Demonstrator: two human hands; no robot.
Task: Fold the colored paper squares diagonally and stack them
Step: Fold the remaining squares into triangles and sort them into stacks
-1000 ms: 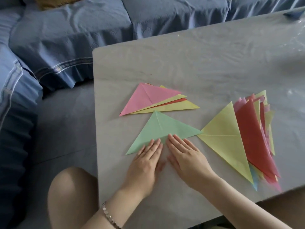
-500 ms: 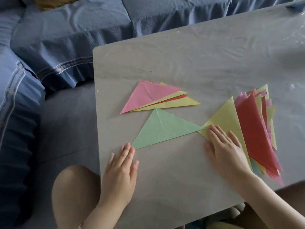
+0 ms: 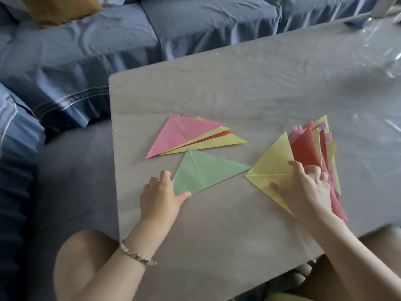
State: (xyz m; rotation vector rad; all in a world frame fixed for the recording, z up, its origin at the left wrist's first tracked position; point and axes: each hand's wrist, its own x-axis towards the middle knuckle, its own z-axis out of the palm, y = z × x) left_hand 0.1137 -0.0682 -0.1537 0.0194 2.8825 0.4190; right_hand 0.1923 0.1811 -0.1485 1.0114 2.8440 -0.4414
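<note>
**Head view.** Green triangle (image 3: pixel 204 172), already folded, lying on table (image 3: pixel 238 88) just in front of stack (image 3: pixel 184 133) of folded triangles, pink on top; not yet being added to it. Its near-left corner is being pinched by left hand (image 3: pixel 160 194), thumb under edge, fingers curled at side. Pile (image 3: pixel 306 148) of unfolded sheets is fanned at right. Yellow sheet (image 3: pixel 271 168) on top is being gripped by right hand (image 3: pixel 306 185), fingers curled over its right edge, thumb spread flat. Progress is being judged as under half: about four stacked, many left.
</note>
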